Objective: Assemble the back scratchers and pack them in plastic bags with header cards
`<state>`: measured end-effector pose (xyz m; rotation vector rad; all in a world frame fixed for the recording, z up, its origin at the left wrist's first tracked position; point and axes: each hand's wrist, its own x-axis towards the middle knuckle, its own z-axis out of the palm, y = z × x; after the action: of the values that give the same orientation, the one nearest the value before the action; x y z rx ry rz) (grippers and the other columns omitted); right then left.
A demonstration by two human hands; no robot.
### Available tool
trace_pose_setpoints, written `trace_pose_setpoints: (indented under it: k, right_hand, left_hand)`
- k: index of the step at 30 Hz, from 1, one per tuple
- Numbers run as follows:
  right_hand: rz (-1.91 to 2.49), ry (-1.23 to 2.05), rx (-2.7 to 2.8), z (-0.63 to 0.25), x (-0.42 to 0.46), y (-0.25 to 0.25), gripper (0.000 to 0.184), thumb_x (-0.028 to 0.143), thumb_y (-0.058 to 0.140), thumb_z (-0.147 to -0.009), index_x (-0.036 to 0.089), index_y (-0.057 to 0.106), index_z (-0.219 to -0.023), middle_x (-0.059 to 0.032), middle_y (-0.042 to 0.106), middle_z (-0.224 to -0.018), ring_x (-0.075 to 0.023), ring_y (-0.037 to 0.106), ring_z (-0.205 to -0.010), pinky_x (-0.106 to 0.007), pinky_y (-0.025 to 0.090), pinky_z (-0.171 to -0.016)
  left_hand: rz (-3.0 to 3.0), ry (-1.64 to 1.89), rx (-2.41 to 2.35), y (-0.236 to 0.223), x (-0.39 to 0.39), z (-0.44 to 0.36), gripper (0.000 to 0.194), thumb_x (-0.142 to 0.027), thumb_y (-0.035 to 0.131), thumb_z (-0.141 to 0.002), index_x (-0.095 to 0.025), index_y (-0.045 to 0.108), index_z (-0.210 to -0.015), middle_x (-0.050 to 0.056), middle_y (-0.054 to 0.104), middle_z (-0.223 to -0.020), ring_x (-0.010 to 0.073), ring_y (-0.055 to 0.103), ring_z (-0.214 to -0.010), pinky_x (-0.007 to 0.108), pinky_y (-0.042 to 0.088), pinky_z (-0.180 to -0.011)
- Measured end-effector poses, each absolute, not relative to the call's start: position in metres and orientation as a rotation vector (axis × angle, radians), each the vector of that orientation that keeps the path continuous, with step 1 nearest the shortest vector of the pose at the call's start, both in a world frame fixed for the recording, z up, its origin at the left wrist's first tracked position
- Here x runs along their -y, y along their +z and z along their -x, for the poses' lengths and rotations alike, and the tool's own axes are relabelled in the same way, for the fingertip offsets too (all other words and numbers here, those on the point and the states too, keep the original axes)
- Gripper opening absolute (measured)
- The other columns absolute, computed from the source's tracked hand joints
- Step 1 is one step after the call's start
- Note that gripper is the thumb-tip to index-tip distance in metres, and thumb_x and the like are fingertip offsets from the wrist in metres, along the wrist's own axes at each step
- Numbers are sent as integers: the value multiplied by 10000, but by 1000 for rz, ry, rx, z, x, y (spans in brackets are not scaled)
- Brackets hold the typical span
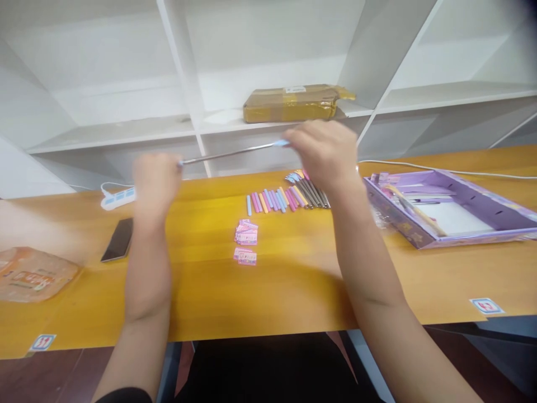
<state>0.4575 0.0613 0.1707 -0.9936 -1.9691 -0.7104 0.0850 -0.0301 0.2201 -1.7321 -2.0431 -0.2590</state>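
Note:
Raised above the table, my left hand [156,182] is closed on one end of a thin silvery rod [230,153]. My right hand [325,150] grips the other end, where a bit of light blue shows. The rod stretches between both hands, slightly higher at the right. Below it on the table lies a row of short pink, purple, blue and orange sticks [271,200]. Beside them are several dark rods [312,195] with coloured tops, partly hidden by my right hand. Small printed pink cards [246,233] lie in two piles nearer to me.
A purple tray box [413,239] stands at the right, holding papers and packets. Left are a phone [118,240], a power strip [119,197] and an orange plastic package [36,274]. A taped parcel [289,105] rests on the white shelf [126,130] behind the wooden table [268,305].

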Motion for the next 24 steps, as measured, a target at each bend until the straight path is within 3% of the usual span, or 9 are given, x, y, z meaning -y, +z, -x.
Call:
trace_pose_setpoints:
  k: [2,4,6,8,11,14,17,21,24]
  right_hand:
    - [1133,-670,1766,-504,-74,176,406,332,450,-1272,266,850,-1295,-132,830,-1288,-204,676,-1149,-367,398,-957]
    - [1221,-656,1600,-548,-81,179,395,233,458,-1229,206,852,-1204,-211,821,-1205,-234,684,-1093,-390,424,-970]
    - [1245,-615,1536,-577,-83,178,301,130,555,-1131,208,846,-1112,-203,827,-1111,-247,724,-1074,-404,460,-997]
    - [1158,-575,1542,-591,-81,176,332,58,563,-1064,228,844,-1103,-162,839,-1071,-239,761,-1071,-400,506,-1011]
    - [1003,-524,1572,-591,-79,172,397,9,531,-1035,233,837,-1151,-112,839,-1032,-214,786,-1003,-384,559,-987]
    - [1000,-457,1554,-583,-81,172,362,1,525,-1054,195,805,-1175,-111,821,-1054,-165,755,-796,-336,577,-812]
    - [1136,-405,1486,-574,-81,178,360,-16,520,-1075,177,771,-1246,-126,818,-1132,-125,713,-680,-288,537,-685]
    - [1328,-341,1368,-564,-78,184,406,-60,495,-1067,180,738,-1286,-157,802,-1278,-101,712,-649,-279,512,-663]
    - [1290,-315,1381,-564,-78,184,372,-25,488,-1098,185,733,-1281,-145,802,-1243,-103,713,-641,-286,509,-647]
  left_hand:
    - [1583,-335,2041,227,29,-42,279,-157,482,-1022,-200,751,-962,73,632,-879,248,445,-836,390,269,-765]
    - [1214,-554,2033,230,29,4,238,-221,514,-1026,-231,522,-789,22,346,-787,233,294,-817,398,199,-804]
    - [1037,-736,2069,230,29,41,351,-169,438,-1067,-230,306,-747,8,192,-805,226,213,-803,406,132,-813]
    - [986,-770,2076,229,29,61,395,-179,424,-1095,-210,213,-762,14,173,-807,215,182,-790,401,95,-807]
    - [962,-630,2030,229,33,58,396,-230,524,-1030,-216,231,-764,20,199,-792,213,194,-777,399,76,-778]
    - [1186,-519,1964,231,41,37,365,-271,573,-958,-249,268,-758,11,225,-776,219,213,-759,406,116,-738]
    - [1234,-628,1918,232,47,20,400,-287,573,-934,-256,225,-737,11,238,-747,217,214,-750,412,148,-748]
    - [1391,-668,1912,232,45,13,390,-249,578,-960,-255,265,-727,7,280,-762,208,240,-773,410,195,-767]
    - [1344,-668,1980,235,44,6,355,-303,636,-913,-252,343,-718,19,314,-728,215,282,-802,423,205,-775]
